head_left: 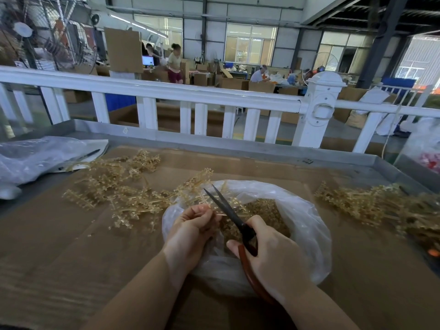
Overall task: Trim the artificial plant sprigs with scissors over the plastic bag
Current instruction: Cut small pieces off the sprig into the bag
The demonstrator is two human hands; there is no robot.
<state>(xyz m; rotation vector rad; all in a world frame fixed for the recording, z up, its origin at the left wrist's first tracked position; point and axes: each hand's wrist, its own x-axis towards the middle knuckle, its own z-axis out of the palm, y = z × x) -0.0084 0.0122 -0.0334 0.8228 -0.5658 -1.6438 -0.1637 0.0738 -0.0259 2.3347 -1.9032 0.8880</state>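
Note:
My left hand (190, 231) pinches a tan plastic sprig (200, 186) over the open clear plastic bag (309, 225). My right hand (273, 256) grips the red handles of black-bladed scissors (228, 210), whose blades stand slightly apart just right of the pinched stem. The bag holds a heap of tan cut pieces (264, 210). A pile of loose sprigs (119, 186) lies to the left on the brown cardboard (71, 246), and another pile (371, 203) lies to the right.
A crumpled plastic bag (35, 158) with a black pen (90, 153) on white paper lies at the far left. A metal tray rim (262, 151) and a white railing (190, 94) bound the far side. Workers and cartons fill the hall behind.

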